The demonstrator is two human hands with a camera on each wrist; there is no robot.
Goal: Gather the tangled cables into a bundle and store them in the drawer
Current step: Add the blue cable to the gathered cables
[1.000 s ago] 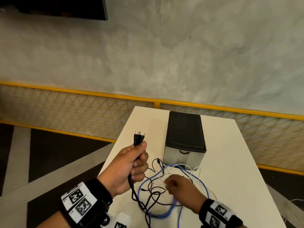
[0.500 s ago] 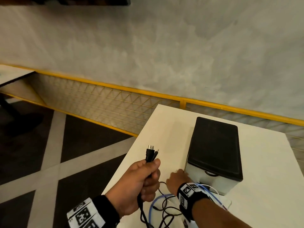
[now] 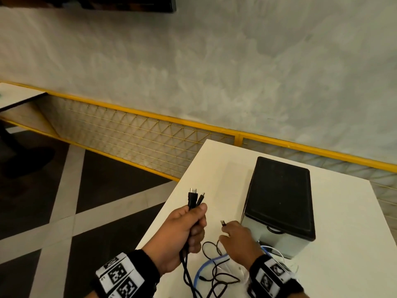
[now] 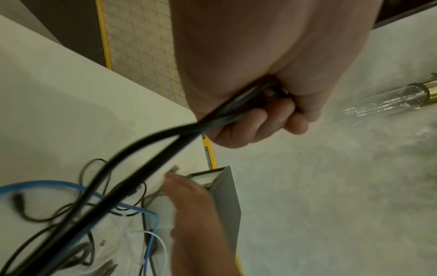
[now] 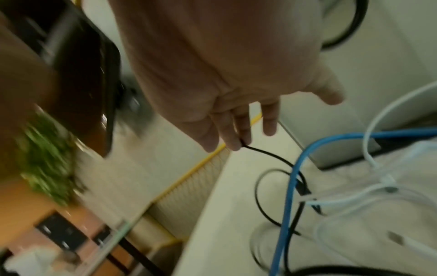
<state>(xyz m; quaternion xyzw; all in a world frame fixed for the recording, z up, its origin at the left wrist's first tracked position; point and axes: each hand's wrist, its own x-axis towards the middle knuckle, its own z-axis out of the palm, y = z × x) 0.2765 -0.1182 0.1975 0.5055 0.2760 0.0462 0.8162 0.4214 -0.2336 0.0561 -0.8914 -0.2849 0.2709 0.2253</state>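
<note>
Our left hand [image 3: 182, 231] grips two black cables [image 3: 194, 200], plugs pointing to twelve o'clock. At its three o'clock, our right hand [image 3: 238, 241] pinches a thin black cable [image 5: 272, 156] beside the drawer box [image 3: 279, 203].

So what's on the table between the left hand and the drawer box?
In the head view, the right hand, pinching a thin black cable, sits between the left hand and the drawer box.
</note>
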